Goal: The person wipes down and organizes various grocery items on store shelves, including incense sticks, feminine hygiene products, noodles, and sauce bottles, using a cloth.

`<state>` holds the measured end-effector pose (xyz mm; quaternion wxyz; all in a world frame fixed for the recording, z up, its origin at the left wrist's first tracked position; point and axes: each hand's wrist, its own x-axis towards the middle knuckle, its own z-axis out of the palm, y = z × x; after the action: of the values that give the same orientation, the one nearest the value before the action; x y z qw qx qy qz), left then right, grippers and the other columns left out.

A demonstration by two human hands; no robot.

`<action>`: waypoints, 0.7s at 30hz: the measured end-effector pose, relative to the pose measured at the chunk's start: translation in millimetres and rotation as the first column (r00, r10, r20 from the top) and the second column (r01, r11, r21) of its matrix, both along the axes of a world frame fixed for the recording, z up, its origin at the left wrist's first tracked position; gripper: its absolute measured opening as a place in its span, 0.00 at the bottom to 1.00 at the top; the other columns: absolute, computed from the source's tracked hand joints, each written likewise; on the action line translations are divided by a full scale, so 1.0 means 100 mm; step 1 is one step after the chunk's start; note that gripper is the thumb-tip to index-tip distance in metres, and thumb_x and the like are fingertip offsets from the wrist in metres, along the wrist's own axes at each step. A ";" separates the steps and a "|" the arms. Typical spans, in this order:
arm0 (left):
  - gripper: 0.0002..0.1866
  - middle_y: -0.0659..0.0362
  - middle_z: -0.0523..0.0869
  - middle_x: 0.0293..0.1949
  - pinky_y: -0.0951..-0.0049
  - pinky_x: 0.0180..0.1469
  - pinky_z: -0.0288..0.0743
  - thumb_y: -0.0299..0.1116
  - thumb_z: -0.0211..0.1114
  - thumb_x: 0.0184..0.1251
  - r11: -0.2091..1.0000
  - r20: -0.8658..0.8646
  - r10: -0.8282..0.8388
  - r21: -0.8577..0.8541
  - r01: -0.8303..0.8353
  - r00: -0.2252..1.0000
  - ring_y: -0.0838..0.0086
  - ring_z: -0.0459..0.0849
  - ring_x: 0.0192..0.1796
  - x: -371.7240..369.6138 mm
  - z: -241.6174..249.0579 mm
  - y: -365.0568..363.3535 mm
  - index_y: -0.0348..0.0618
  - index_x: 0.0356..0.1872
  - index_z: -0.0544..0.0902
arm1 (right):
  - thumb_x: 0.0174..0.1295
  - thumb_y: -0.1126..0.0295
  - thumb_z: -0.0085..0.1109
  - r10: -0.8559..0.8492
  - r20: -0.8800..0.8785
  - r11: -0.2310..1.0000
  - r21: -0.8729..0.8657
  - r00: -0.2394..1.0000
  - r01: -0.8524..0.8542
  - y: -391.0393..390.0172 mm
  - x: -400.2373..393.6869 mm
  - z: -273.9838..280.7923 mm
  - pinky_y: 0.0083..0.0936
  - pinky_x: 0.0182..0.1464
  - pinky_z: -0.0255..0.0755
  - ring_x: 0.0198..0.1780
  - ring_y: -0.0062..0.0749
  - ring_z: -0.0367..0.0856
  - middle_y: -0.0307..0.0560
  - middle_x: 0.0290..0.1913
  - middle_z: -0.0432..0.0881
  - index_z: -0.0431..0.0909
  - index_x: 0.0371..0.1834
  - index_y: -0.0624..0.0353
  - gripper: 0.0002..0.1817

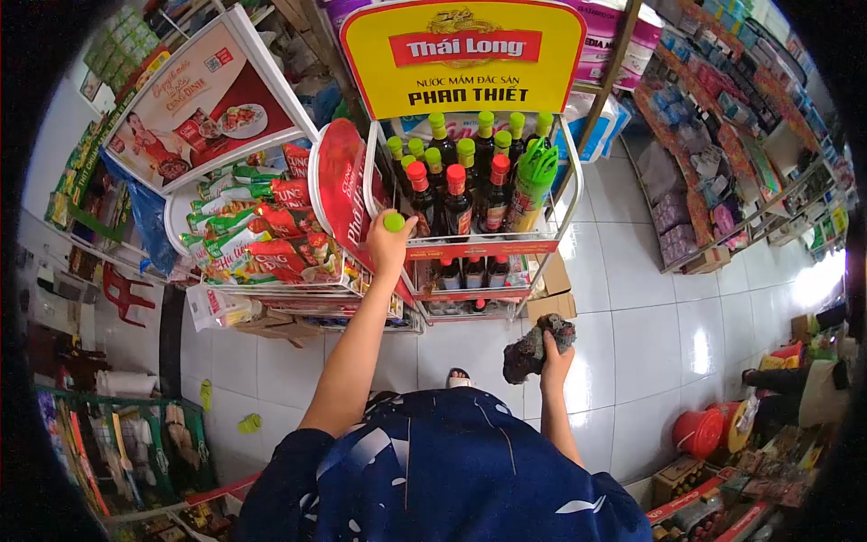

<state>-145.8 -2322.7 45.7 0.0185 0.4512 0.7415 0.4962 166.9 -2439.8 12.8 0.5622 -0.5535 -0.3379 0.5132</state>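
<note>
My left hand [390, 246] is closed around a bottle with a green cap [394, 221], at the left front corner of the bottle rack [488, 246]. Most of that bottle is hidden by the hand and the rack's edge. Bottles with red caps [456, 199] stand in the rack's front row, with green-capped bottles [485, 135] behind them. A bright green bundle [537, 176] stands at the rack's right end. Lower and to the right, my right hand [554, 357] grips a crumpled dark cloth [533, 350], held over the tiled floor.
Left of the rack is a stand of noodle packets [262, 239]. A yellow sign [465, 59] tops the rack. Cardboard [551, 294] lies by its right foot. Shelves [722, 181] line the right side; a red bucket [697, 434] sits lower right.
</note>
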 end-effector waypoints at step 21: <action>0.21 0.61 0.77 0.47 0.75 0.49 0.66 0.43 0.53 0.62 0.657 0.698 -0.506 -0.068 0.751 0.506 0.77 0.72 0.48 0.28 -0.75 -1.20 0.42 0.52 0.73 | 0.51 0.71 0.59 0.709 -0.006 0.705 0.015 0.705 -0.709 0.25 -0.82 0.05 0.24 0.49 0.65 0.44 0.26 0.72 0.43 0.42 0.75 0.70 0.46 0.63 0.18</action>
<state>-118.1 -2442.6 -29.4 0.5285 0.4897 0.5471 0.4261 85.2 -2414.7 18.2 0.3271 -0.3755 -0.5243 0.6907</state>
